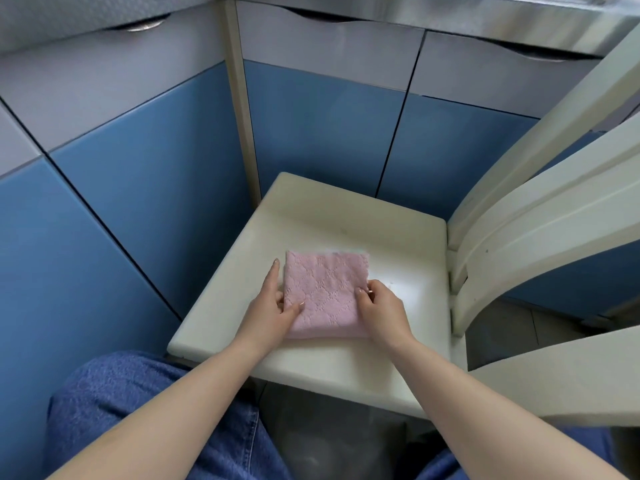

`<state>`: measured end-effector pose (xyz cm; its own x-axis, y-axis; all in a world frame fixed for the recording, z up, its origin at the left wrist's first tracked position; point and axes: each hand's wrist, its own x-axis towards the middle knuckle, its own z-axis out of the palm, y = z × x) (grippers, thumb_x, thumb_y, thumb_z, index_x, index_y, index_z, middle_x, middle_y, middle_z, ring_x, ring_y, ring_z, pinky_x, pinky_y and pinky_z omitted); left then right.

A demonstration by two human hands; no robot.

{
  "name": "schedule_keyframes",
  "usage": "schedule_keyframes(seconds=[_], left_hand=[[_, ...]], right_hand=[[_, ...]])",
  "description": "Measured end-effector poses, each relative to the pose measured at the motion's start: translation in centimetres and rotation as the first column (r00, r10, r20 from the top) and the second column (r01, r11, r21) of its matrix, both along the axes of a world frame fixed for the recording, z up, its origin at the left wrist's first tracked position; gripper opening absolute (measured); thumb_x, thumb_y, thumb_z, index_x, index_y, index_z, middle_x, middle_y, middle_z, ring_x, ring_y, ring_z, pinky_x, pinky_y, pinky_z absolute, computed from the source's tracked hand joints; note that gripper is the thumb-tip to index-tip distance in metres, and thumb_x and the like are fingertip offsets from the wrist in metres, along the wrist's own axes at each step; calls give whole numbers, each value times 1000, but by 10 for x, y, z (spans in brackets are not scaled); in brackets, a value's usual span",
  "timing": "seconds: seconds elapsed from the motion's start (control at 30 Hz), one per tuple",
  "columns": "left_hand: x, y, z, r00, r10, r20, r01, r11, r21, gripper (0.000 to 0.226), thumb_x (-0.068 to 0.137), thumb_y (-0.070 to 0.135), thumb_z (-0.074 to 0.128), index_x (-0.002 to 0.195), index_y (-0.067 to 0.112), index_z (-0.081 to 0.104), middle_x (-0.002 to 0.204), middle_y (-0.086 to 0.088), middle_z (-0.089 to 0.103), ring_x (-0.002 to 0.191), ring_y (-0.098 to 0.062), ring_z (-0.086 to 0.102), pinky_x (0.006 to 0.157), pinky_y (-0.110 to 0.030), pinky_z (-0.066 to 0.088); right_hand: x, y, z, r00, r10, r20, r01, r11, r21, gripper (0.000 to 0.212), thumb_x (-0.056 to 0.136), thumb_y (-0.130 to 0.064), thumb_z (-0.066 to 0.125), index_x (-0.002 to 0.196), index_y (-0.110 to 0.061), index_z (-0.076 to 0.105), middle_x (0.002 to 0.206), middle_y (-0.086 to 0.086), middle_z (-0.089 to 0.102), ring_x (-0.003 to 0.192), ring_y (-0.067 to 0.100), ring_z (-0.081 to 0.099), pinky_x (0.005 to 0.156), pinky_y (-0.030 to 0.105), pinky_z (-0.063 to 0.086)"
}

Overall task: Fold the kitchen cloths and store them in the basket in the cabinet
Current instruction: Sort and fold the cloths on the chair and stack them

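cloth (323,292): pink, soft, quilted pile
chair (349,220): cream, smooth, painted look, faint sheen
cabinets (138,202): blue and grey panels, smooth, semi-gloss
counter edge (519,19): brushed metal, shiny
trousers (138,403): blue denim, matt

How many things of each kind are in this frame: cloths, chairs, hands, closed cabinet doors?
Pink cloth, folded on the seat: 1
Cream chair: 1
Hands: 2, left hand and right hand, both on the cloth
Closed blue cabinet doors: at least 4
Total: 8
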<state>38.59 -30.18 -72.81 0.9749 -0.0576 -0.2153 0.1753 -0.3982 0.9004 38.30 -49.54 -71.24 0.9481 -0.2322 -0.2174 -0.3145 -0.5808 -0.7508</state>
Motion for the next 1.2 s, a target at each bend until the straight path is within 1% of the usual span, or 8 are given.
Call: schedule_keyframes(seconds=[0.17, 0.37, 0.5, 0.67, 0.77, 0.9, 1.03, 1.2], left_hand=[[11, 2, 1, 995, -90, -39, 95, 986, 134, 57, 88, 17, 62, 141, 25, 41, 140, 3, 49, 122, -11, 50, 99, -16, 33], [17, 1, 7, 990, -122, -64, 132, 976, 176, 52, 88, 16, 62, 138, 18, 47, 139, 0, 50, 123, -13, 50, 95, -13, 32], [16, 1, 12, 988, -132, -81, 145, 972, 187, 56, 89, 22, 62, 141, 19, 42, 137, -2, 51, 116, -15, 53, 97, -20, 37], [17, -4, 22, 933, -227, 278, 18, 803, 596, 48, 94, 25, 52, 139, 12, 43, 139, -8, 44, 130, -25, 40, 108, -34, 29], [27, -25, 19, 882, -422, 212, 156, 683, 714, 48, 99, 22, 38, 145, 11, 32, 156, -4, 22, 146, -18, 12, 117, -33, 8], [38, -34, 3, 859, -505, 88, 264, 584, 768, 59, 98, 34, 34, 151, 16, 13, 159, 0, 9, 147, -16, -1, 118, -33, 1], [36, -29, -11, 856, -517, -11, 267, 424, 865, 79, 79, 45, -12, 151, 16, 3, 159, -3, -7, 146, -18, -9, 117, -37, 0], [39, -27, -9, 907, -419, -31, 256, 493, 832, 69, 96, 44, 28, 151, 12, 1, 158, -11, -13, 146, -22, -11, 118, -39, -3]], right_hand=[[13, 0, -8, 993, 5, -121, -18, 995, -103, 23, 93, -26, 45, 85, -7, 56, 79, 4, 58, 76, 25, 51, 61, 31, 35], [11, -3, -10, 992, -34, -124, 35, 999, 6, 27, 91, -27, 48, 114, -14, 55, 97, 2, 63, 87, 22, 57, 68, 28, 41], [4, -10, -4, 994, -22, -106, 24, 999, 25, 36, 91, -29, 49, 125, -18, 47, 96, -3, 62, 85, 17, 58, 66, 28, 41], [5, -9, 6, 977, 122, 173, -60, 943, -328, 44, 90, -28, 53, 132, -19, 47, 129, 4, 49, 117, 22, 48, 94, 34, 40], [19, 21, 10, 951, 292, 106, -198, 833, -517, 50, 91, -26, 46, 140, -19, 40, 151, 6, 29, 138, 24, 27, 110, 39, 24], [30, 48, -5, 946, 323, -1, -276, 807, -522, 46, 96, -27, 30, 142, -22, 32, 158, 3, 13, 145, 19, 7, 112, 48, 8], [18, 36, -34, 940, 306, -147, -334, 755, -564, 70, 83, -52, -2, 149, -31, 8, 159, -1, -4, 146, 16, -6, 113, 56, -1], [14, 32, -36, 956, 253, -152, -293, 763, -576, 84, 72, -59, -8, 150, -29, 2, 159, 0, -9, 145, 15, -11, 113, 55, -6]])
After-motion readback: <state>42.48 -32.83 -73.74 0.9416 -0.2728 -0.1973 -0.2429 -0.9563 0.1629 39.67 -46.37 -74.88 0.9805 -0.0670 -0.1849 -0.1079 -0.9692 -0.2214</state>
